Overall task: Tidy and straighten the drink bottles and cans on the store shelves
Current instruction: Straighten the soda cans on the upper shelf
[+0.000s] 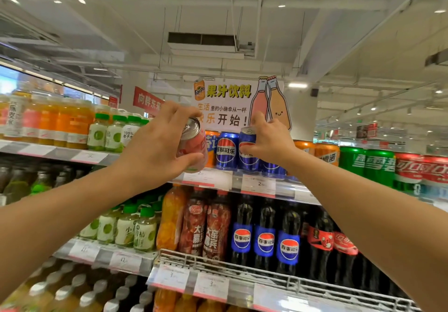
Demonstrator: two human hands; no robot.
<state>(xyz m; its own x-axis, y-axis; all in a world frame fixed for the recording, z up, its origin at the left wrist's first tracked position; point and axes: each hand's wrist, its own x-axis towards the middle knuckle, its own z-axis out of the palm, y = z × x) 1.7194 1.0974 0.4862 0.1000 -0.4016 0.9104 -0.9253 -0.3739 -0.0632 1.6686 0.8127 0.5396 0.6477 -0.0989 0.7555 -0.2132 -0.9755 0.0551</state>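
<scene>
Hands at top shelf [257, 185] — left grip [155, 146] holds pink can [194, 146], right grip [269, 139] holds blue can [247, 146].

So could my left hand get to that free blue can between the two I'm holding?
Probably not as things stand: the left hand is full, gripping the pink can. The blue can itself stands open at the shelf front; the right hand holds its neighbour.

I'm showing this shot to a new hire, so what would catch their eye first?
Two bare arms reach up to the top can shelf: the left hand grips a tilted pink can and the right hand holds a blue Pepsi can. Behind them stands a yellow-lettered juice sign, and green and red cans line the shelf at right.
</scene>
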